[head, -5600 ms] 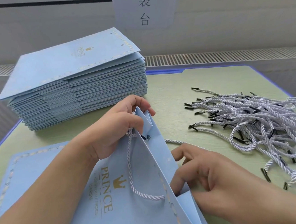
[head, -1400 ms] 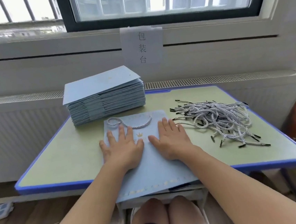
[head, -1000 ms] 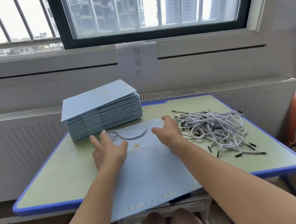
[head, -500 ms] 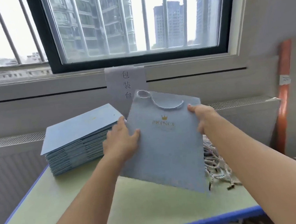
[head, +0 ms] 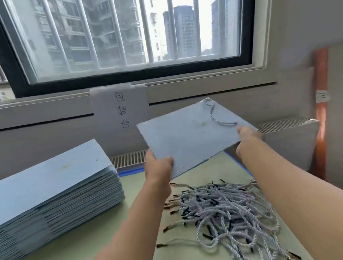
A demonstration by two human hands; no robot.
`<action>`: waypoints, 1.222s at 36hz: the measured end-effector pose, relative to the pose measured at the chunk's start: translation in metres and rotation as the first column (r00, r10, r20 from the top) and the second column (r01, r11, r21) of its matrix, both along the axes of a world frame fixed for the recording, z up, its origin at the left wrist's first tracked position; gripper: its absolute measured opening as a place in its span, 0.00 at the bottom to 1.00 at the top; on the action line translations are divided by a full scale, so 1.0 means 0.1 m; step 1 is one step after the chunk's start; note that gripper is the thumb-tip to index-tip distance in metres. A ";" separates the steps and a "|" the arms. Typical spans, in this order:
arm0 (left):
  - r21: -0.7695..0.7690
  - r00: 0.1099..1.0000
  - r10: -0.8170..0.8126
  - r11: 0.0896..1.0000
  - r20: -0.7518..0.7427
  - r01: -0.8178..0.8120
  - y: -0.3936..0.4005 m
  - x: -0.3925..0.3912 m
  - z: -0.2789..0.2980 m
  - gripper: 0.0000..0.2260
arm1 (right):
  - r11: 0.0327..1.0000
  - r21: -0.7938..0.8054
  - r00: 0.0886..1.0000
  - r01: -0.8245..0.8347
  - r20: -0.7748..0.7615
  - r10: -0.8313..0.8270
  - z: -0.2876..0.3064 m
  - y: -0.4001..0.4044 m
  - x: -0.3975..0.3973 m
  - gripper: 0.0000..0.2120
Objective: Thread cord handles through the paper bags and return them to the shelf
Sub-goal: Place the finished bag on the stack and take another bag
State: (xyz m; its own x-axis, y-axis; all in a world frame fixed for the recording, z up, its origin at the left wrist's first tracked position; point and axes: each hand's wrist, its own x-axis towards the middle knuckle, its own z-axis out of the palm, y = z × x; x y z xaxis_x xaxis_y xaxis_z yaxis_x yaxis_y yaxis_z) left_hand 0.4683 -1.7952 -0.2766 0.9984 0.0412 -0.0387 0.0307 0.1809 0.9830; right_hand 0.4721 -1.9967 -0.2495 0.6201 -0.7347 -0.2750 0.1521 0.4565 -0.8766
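- Holding one flat light-blue paper bag [head: 190, 140] in the air above the far end of the pale green worktop with a blue rim [head: 77, 250], two bare hands share the load.
- Left hand [head: 157, 169] grips the bag's near corner, thumb on top and fingers curled under the paper, out of sight.
- Right hand [head: 248, 138] grips the bag's right edge; its fingers are clamped on the paper, mostly hidden behind it.
- One white twisted cord handle [head: 217, 118] shows on the bag's upper face, looped near the top edge; whether a second handle sits on the other face cannot be told.
- A gold mark on the bag is too blurred to read.
- One stack of flat light-blue paper bags [head: 53, 200] lies on the worktop's left side, well apart from the held bag; its left end is cut off by the frame and the layers are too many and too fine to count.
- One loose pile of white twisted cords with dark tips [head: 224, 212] lies on the worktop under the right forearm; the strands tangle too much to count, and the arm covers part of them.
- One white paper sign with three handwritten characters [head: 121, 110] hangs on the wall below the barred window [head: 123, 29].
- One orange vertical pipe [head: 321, 103] stands at the right, blurred.
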 end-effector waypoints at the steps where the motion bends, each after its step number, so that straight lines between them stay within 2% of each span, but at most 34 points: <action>1: 0.029 1.000 0.003 1.000 -0.005 -0.003 0.01 0.09 -0.01 0.16 | 0.999 -0.005 0.999 0.037 -0.013 -0.037 -0.06 -0.05 0.03 0.19; 3: 0.081 1.000 0.000 0.997 -0.002 0.000 0.05 0.26 -0.02 0.17 | 0.998 -0.058 0.998 0.022 -0.059 -0.025 -0.14 -0.19 0.12 0.19; 5: 0.106 1.000 -0.005 0.994 -0.017 0.007 0.09 0.40 -0.03 0.16 | 0.989 -0.112 0.986 -0.098 -0.144 0.081 -0.24 -0.30 0.23 0.08; 8: 0.161 0.998 0.040 0.986 -0.047 -0.032 0.14 0.64 -0.09 0.13 | 0.956 -0.167 0.953 -0.240 -0.229 0.199 -0.33 -0.31 0.33 0.03; 12: 0.280 0.982 0.131 0.956 -0.134 -0.089 0.25 0.94 -0.29 0.10 | 0.910 -0.264 0.909 -0.320 -0.357 0.216 -0.46 -0.29 0.45 0.12; 14: 0.374 0.977 0.147 0.924 -0.157 -0.079 0.29 1.02 -0.43 0.12 | 0.866 -0.341 0.880 -0.365 -0.430 0.202 -0.52 -0.31 0.47 0.16; 16: 0.452 0.980 0.140 0.890 -0.142 -0.061 0.28 1.01 -0.53 0.13 | 0.809 -0.398 0.844 -0.432 -0.495 0.207 -0.57 -0.31 0.45 0.15; 18: 0.535 0.987 0.131 0.843 -0.091 -0.063 0.27 0.97 -0.60 0.10 | 0.712 -0.495 0.794 -0.498 -0.590 0.146 -0.64 -0.33 0.47 0.15; 21: 0.615 0.989 0.141 0.784 -0.043 -0.085 0.23 0.90 -0.62 0.15 | 0.581 -0.591 0.745 -0.560 -0.666 0.041 -0.70 -0.31 0.45 0.13; 24: 0.593 0.984 0.180 0.792 0.000 -0.145 0.22 0.87 -0.57 0.18 | 0.613 -0.592 0.795 -0.523 -0.598 0.102 -0.71 -0.30 0.46 0.08; 28: 0.379 0.965 0.263 0.892 0.008 -0.246 0.27 0.89 -0.40 0.22 | 0.782 -0.451 0.870 -0.430 -0.437 0.227 -0.59 -0.26 0.47 0.01; 31: 0.229 0.954 0.295 0.926 0.052 -0.299 0.32 0.90 -0.21 0.22 | 0.852 -0.294 0.882 -0.434 -0.331 0.335 -0.45 -0.25 0.51 0.07; 34: 0.181 0.938 0.320 0.923 0.133 -0.341 0.39 0.92 0.00 0.21 | 0.889 -0.125 0.892 -0.441 -0.169 0.419 -0.31 -0.20 0.53 0.08; 36: 0.186 0.933 0.319 0.919 0.166 -0.347 0.45 0.95 0.10 0.20 | 0.888 -0.087 0.888 -0.452 -0.134 0.439 -0.26 -0.17 0.52 0.09; 39: 0.239 0.955 0.251 0.929 0.160 -0.284 0.48 0.97 0.08 0.20 | 0.884 -0.102 0.882 -0.456 -0.185 0.434 -0.31 -0.16 0.52 0.08; 42: 0.347 0.984 0.157 0.921 0.081 -0.175 0.41 0.94 -0.11 0.21 | 0.871 -0.224 0.862 -0.436 -0.383 0.333 -0.48 -0.20 0.51 0.05; 44: 0.412 0.995 0.100 0.906 0.022 -0.100 0.35 0.93 -0.30 0.22 | 0.848 -0.321 0.840 -0.421 -0.490 0.232 -0.60 -0.25 0.49 0.10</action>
